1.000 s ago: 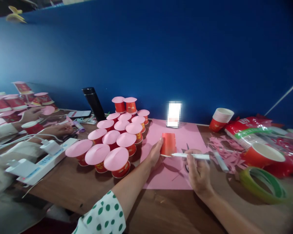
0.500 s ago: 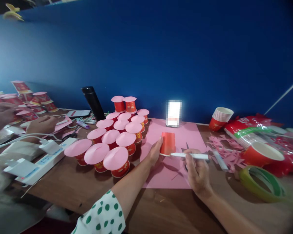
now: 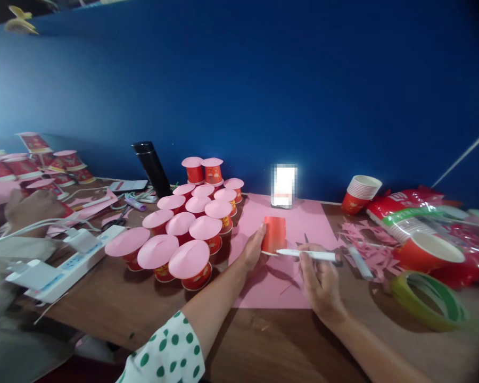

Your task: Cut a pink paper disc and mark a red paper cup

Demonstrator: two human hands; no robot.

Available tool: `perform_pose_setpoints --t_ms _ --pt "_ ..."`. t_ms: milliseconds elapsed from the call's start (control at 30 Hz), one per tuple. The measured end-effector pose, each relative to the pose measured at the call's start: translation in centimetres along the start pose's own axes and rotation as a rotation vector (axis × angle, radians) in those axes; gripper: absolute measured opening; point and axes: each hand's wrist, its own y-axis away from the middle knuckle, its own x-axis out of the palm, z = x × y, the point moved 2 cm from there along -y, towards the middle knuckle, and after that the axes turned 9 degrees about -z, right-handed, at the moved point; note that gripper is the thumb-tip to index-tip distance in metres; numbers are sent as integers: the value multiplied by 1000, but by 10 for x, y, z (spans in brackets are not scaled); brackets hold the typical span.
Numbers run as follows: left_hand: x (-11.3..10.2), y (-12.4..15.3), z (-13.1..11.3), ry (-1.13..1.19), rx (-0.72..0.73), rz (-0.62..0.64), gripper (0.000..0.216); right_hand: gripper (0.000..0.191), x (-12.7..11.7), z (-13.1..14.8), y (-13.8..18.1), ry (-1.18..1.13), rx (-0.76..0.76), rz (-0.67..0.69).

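Note:
My left hand (image 3: 256, 249) is closed around the left side of a red paper cup (image 3: 275, 234), which is held above a pink paper sheet (image 3: 315, 223). Between the fingers of my right hand (image 3: 321, 279) is a white marker pen (image 3: 313, 255), lying nearly level. Its tip points left and reaches the lower edge of the cup; whether it touches I cannot tell. Dark scissor blades (image 3: 306, 238) show partly behind my right hand, on the sheet. Left of my arm stand several upturned red cups topped with pink paper discs (image 3: 189, 259).
At the back stands a blurred-out bright phone (image 3: 284, 186). Stacked cups (image 3: 359, 194), pink scraps (image 3: 377, 250), a loose cup (image 3: 429, 255) and a tape roll (image 3: 427, 300) lie right. Leftward are a black flask (image 3: 154, 167), a power strip (image 3: 75, 266) and a co-worker's hand (image 3: 30, 210).
My right hand and the marker have shifted slightly left along the cup's lower edge. My left hand stays put. The co-worker's hands have moved left and now have a pink disc by them.

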Motion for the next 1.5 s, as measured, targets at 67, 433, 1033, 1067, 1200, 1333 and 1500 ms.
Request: perform_pose_setpoints --t_ms 67,433,1033,1067,1200,1333,1500 --pt "0 0 0 -1 0 -12 50 18 0 0 0 9 -8 0" --pt "1 1 0 12 4 7 51 19 -1 -1 0 16 -6 -21" --pt "2 2 0 -9 -9 3 50 16 -1 2 -1 5 -33 -30" --pt "2 2 0 -12 -9 -2 49 16 -1 1 -1 5 -31 -28" --pt "2 2 0 -14 -2 -5 50 18 -1 0 0 28 -22 -16" --pt "0 2 0 -21 -5 1 52 18 -1 0 0 37 -43 -17" --pt "-1 1 1 -10 15 18 50 18 0 0 0 44 -52 3"
